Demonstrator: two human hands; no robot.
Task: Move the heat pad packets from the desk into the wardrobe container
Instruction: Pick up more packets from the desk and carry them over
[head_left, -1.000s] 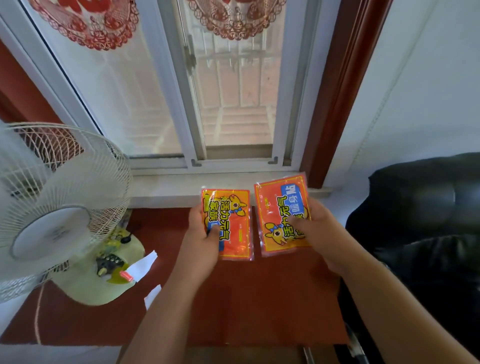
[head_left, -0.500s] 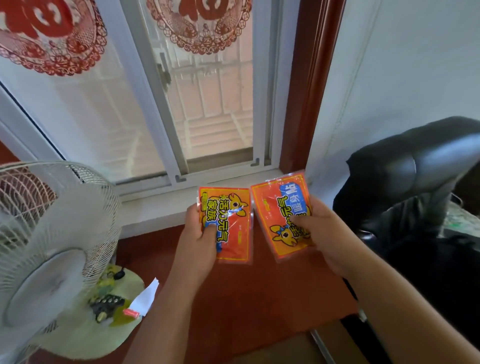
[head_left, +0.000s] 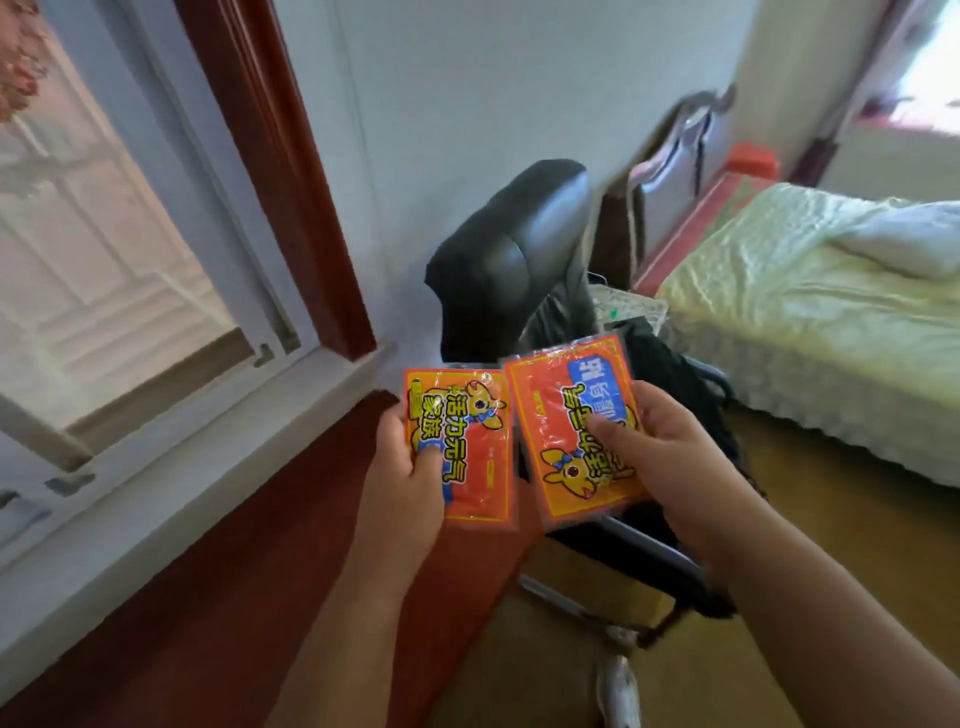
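A person's left hand (head_left: 410, 483) and right hand (head_left: 660, 457) each hold up a flat, glossy orange plastic heat pad packet printed with a yellow cartoon animal and yellow lettering, both packets raised in the air above the right edge of a dark red-brown wooden desk (head_left: 218, 561). The left hand grasps the left packet (head_left: 467, 441) along its left edge, thumb pressed on the printed face and fingers wrapped behind. The right hand grasps the right packet (head_left: 571, 426), which carries a blue label near its top, by its right edge, thumb lying across the front. The two packets sit side by side, the right one tilted and its left edge just beside or slightly overlapping the right edge of the other; whether they touch cannot be told.

Behind the packets stands a black padded office chair (head_left: 514, 260) with a metal frame, its backrest near the white wall. To the left runs a white window frame (head_left: 171, 364) bordered by dark red wood trim (head_left: 280, 156). At the right edge of the scene lies a bed (head_left: 805, 322) with a pale green-yellow cover and a white crumpled blanket (head_left: 904, 234), over a yellowish floor (head_left: 857, 519).
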